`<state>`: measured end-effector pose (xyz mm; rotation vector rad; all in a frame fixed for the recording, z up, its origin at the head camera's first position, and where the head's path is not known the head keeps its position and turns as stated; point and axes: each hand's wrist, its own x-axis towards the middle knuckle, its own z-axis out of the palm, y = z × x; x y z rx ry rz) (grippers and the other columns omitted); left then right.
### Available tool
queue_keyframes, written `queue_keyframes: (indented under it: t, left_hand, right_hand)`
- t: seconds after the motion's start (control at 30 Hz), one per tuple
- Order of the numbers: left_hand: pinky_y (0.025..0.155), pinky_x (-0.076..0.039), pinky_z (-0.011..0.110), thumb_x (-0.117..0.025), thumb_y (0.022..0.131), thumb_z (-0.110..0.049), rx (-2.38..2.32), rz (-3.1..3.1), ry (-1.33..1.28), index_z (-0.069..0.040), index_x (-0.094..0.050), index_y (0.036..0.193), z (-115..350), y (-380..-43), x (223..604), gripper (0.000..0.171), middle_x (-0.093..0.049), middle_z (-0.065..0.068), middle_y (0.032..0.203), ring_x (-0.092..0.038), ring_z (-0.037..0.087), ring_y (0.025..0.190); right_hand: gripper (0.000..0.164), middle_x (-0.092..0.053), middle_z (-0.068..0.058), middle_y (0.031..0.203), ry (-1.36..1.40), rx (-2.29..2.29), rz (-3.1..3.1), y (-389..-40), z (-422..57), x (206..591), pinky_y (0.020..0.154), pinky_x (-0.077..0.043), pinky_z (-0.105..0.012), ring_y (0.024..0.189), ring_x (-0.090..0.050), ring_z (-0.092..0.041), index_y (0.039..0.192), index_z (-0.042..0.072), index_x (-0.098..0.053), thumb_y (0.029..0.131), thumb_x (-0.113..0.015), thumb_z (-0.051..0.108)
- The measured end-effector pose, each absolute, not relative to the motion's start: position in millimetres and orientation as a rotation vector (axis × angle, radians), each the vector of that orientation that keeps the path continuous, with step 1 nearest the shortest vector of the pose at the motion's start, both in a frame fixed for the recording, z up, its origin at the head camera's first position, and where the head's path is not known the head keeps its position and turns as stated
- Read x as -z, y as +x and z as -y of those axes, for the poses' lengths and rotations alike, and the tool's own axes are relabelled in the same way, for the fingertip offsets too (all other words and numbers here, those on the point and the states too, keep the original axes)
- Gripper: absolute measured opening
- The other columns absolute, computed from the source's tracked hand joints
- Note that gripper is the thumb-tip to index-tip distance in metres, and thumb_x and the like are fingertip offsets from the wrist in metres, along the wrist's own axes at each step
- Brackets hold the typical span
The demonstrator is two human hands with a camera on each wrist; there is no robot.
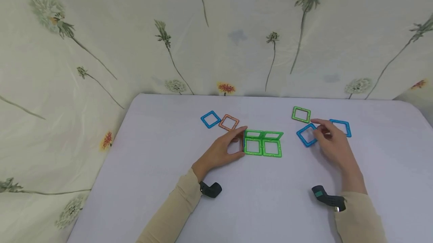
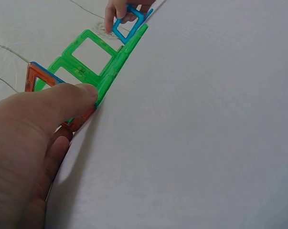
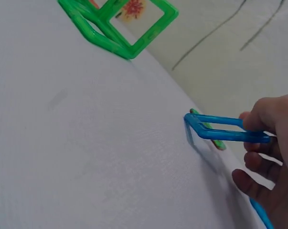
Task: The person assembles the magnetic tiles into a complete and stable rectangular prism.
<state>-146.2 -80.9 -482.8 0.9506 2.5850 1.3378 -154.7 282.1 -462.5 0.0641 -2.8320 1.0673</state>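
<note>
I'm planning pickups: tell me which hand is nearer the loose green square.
Right. The right hand is just right of the loose green square; the left hand is farther off, at the joined green squares.

We list one green set (image 1: 262, 147) of four square frames, two lying flat on the tabletop (image 1: 264, 198), joined side by side, two standing along their far edge; one orange square frame (image 2: 30, 80), blue along one side, upright at the set's left end, held by the left hand (image 1: 220, 150); one blue square frame (image 3: 232, 135), pinched by the right hand (image 1: 333, 144) just above the tabletop
</note>
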Motion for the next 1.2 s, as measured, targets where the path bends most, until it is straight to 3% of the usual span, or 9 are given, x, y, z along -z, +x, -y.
queue_keyframes:
  t: [0.3,0.53,0.77,0.93,1.2]
  left_hand:
    - [0.101,-0.044,0.017,-0.072,0.084,-0.02,-1.336,-2.587,0.949,-0.024,-0.027,0.149,80.3,-146.2,482.7,0.08,-0.051,-0.002,0.134,-0.051,0.006,0.118]
    - [0.101,-0.044,0.017,-0.072,0.084,-0.02,-1.326,-2.6,0.941,-0.027,-0.026,0.149,80.1,-145.9,481.7,0.08,-0.05,-0.004,0.134,-0.052,0.005,0.117]
    - [0.101,-0.044,0.017,-0.072,0.084,-0.021,-1.331,-2.591,0.939,-0.034,-0.024,0.148,80.8,-145.4,483.0,0.081,-0.049,-0.004,0.135,-0.051,0.005,0.118]
    - [0.101,-0.044,0.017,-0.072,0.084,-0.02,-1.327,-2.592,0.936,-0.03,-0.026,0.148,80.8,-145.3,482.5,0.081,-0.049,-0.005,0.135,-0.051,0.006,0.118]
    - [0.101,-0.044,0.017,-0.073,0.083,-0.021,-1.313,-2.607,0.937,-0.029,-0.026,0.149,80.4,-145.1,482.9,0.081,-0.047,-0.006,0.138,-0.052,0.006,0.118]
  right_hand:
    - [0.034,-0.052,-0.002,0.102,0.111,-1.081,2.848,-154.7,-282.3,457.0,0.08,-0.038,-0.014,0.091,-0.042,-0.006,0.131,0.023,-0.055,0.098,-0.046,0.026]
    - [0.035,-0.055,-0.007,0.108,0.134,-1.07,2.939,-153.9,-281.5,450.8,0.078,-0.041,-0.028,0.097,-0.045,-0.015,0.131,0.024,-0.053,0.097,-0.049,0.029]
    - [0.035,-0.055,-0.005,0.103,0.16,-1.053,2.956,-151.5,-281.2,448.0,0.066,-0.04,-0.018,0.09,-0.047,-0.009,0.129,0.021,-0.053,0.096,-0.052,0.033]
    - [0.032,-0.056,-0.002,0.098,0.222,-1.077,2.947,-150.6,-280.8,446.4,0.064,-0.041,-0.015,0.085,-0.048,-0.001,0.125,0.019,-0.055,0.096,-0.053,0.033]
    - [0.029,-0.057,-0.002,0.092,0.301,-1.133,2.955,-151.1,-278.9,446.3,0.065,-0.042,-0.012,0.082,-0.052,0.0,0.119,0.017,-0.056,0.095,-0.056,0.031]
